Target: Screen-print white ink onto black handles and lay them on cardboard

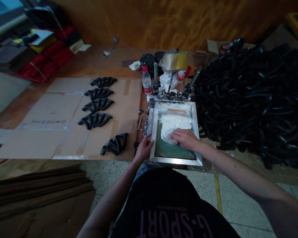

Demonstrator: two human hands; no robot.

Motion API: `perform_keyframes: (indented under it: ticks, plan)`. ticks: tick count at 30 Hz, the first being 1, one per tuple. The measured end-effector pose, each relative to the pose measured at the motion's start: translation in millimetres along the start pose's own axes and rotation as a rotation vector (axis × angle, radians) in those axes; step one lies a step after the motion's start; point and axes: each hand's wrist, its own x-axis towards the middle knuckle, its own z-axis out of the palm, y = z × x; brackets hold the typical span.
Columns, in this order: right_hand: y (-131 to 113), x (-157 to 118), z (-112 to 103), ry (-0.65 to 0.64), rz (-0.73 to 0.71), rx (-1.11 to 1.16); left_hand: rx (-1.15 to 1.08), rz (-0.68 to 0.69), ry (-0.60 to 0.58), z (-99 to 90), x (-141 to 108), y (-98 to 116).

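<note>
Grasping a pale wad (172, 140), the right hand (186, 138) apparently wipes the framed screen (176, 161) near the front edge of the worktop (109, 62); the left hand (144, 149) lies half-open alongside; steady pressure seems needed.

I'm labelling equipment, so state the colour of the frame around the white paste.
The frame is silver, best seen in the head view.

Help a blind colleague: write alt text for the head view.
Right hand holds something pale on a white-smeared green screen; left hand by the metal frame. Black tubular pieces lie on cardboard at left; black heap at right.
</note>
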Motion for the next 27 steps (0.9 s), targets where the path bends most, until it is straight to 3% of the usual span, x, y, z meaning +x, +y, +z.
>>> perform_keyframes:
  ticks: [2,4,8,11,15,19,21,24,27]
  plan:
    - [-1,-3,-7,-0.048,-0.060,0.043,-0.001,-0.008,0.004,-0.4,-1,3]
    - [-2,3,-8,-0.033,-0.022,0.048,0.004,-0.010,0.010,-1.2,-2,6]
    - [-11,1,11,0.138,0.055,0.007,0.015,0.010,-0.009,-2.3,-4,7]
    - [-17,-12,22,0.135,-0.002,0.043,0.024,0.017,-0.024,-2.3,-3,4]
    - [-10,10,5,0.143,0.107,0.074,0.040,0.025,-0.045,-4.9,-5,9]
    - [17,57,-41,0.302,0.345,0.040,-0.070,0.029,-0.095,-13.0,-15,43]
    - [40,59,-69,0.394,0.430,0.018,-0.124,0.072,-0.074,-16.9,-21,68]
    - [85,23,-99,0.623,0.589,0.015,-0.143,0.200,0.009,-18.8,-22,111]
    - [113,-24,-89,0.702,0.788,0.055,-0.216,0.361,0.052,-16.1,-11,151]
